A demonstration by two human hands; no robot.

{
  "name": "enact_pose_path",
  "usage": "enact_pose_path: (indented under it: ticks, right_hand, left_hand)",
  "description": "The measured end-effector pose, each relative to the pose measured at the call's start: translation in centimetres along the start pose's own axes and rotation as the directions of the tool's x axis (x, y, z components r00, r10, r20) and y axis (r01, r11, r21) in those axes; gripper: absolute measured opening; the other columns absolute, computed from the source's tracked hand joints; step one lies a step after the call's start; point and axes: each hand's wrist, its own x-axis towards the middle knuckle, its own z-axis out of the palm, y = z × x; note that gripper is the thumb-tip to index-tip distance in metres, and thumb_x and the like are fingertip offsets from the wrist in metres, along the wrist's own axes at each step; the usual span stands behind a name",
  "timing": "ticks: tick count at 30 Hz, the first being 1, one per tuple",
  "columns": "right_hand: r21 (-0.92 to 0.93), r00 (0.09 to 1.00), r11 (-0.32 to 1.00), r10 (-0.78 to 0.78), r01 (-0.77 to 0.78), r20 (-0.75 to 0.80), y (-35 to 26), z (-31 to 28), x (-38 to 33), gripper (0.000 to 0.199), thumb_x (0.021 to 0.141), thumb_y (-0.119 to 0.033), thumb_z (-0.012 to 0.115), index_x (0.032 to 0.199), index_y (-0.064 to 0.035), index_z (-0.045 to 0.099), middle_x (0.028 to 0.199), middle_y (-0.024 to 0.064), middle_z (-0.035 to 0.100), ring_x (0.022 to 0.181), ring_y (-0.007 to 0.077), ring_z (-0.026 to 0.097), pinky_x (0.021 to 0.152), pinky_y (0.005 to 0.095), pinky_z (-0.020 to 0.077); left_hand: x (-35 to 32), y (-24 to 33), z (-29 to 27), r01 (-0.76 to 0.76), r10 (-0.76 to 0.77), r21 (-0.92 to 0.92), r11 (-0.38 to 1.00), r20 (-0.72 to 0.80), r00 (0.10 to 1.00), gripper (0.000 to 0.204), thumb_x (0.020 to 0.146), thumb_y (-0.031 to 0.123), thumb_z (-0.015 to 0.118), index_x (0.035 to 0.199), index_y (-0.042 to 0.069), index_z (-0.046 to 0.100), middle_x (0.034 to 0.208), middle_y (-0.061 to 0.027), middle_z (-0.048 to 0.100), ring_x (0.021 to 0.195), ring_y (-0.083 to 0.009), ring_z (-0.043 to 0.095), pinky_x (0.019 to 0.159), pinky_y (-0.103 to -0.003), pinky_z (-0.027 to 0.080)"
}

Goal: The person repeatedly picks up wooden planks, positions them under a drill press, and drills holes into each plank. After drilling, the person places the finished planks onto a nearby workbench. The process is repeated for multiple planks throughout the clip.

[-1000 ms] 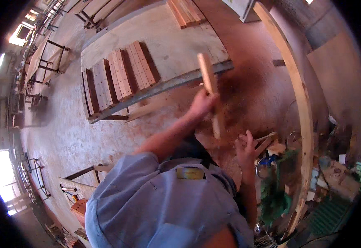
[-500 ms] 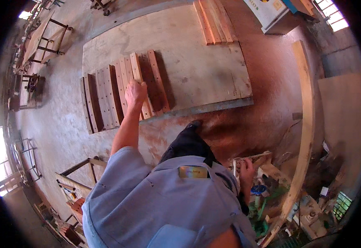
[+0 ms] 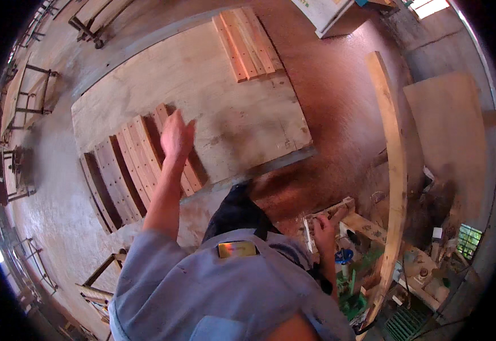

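Observation:
A row of brown wooden slats (image 3: 101, 165) with dark holes lies along the near left part of a large pale board (image 3: 259, 122). Over the upper end of the rightmost slat (image 3: 190, 177) is my left hand (image 3: 177, 136), covering part of it. Motion blurs its fingers, so whether they grip the slat cannot be made out. My right hand (image 3: 323, 230) is low at my right side, fingers curled inward, beside a worn pale edge of a cluttered machine (image 3: 373, 230). What, if anything, those fingers hold is hidden.
More slats (image 3: 243, 42) lie at the board's far right corner. A long upright-looking timber (image 3: 394, 159) crosses the right side, near a blue handwheel (image 3: 344, 256). Wheeled metal-framed carts (image 3: 34, 88) stand at the left. A white cabinet (image 3: 327, 14) is at the far right.
The view has turned, swinging the board and slats leftward and tilting them. My left hand has moved across the slats to the rightmost one. My right hand stays beside the machine.

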Motion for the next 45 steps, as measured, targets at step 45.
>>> enact_pose_path:
  ticks: [45]
  right_hand:
    - [0.215, 0.972, 0.948, -0.232, 0.235, -0.039, 3.8, -1.1, -15.2, 0.051, 0.076, -0.022, 0.070, 0.119, -0.0013, 0.053, 0.106, 0.0232, 0.062, 0.097, 0.0368, 0.060, 0.083, 0.0417, 0.0467]
  left_hand:
    - [-21.5, 19.5, 5.0, 0.640, 0.441, -0.665, 0.384, 0.741, 0.506, 0.047, 0.094, 0.043, 0.048, 0.124, 0.006, 0.051, 0.117, -0.0089, 0.057, 0.108, -0.0236, 0.054, 0.091, -0.038, 0.041]
